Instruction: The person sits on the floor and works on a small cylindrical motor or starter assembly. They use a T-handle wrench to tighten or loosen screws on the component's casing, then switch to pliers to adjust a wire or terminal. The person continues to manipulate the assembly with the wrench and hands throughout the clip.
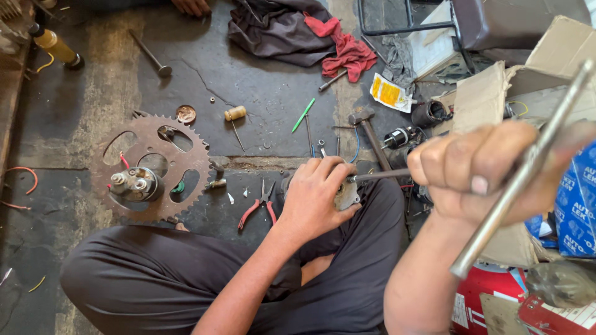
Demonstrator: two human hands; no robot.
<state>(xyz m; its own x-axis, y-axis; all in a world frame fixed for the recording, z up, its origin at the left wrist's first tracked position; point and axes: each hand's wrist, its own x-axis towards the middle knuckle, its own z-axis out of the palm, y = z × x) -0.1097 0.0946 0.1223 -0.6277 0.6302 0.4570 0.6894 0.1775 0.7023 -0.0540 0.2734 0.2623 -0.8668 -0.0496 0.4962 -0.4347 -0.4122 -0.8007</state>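
The left hand [313, 195] was clamped on a small grey metal part [346, 195] held over the lap, at 6 o'clock from the hammer [367, 133]. The right hand [475, 170] was closed around a steel rod [528, 167] and a thin driver shaft [379, 176], whose tip met the part at its 3 o'clock side. Red-handled pliers [259, 208] lay at 9 o'clock of the left hand, near the rusty sprocket [152, 167].

rusty sprocket [151, 166], red pliers [259, 208], hammer [370, 136]

Oily floor [267, 93] — sprocket [152, 167], pliers [259, 208], rags [292, 31]
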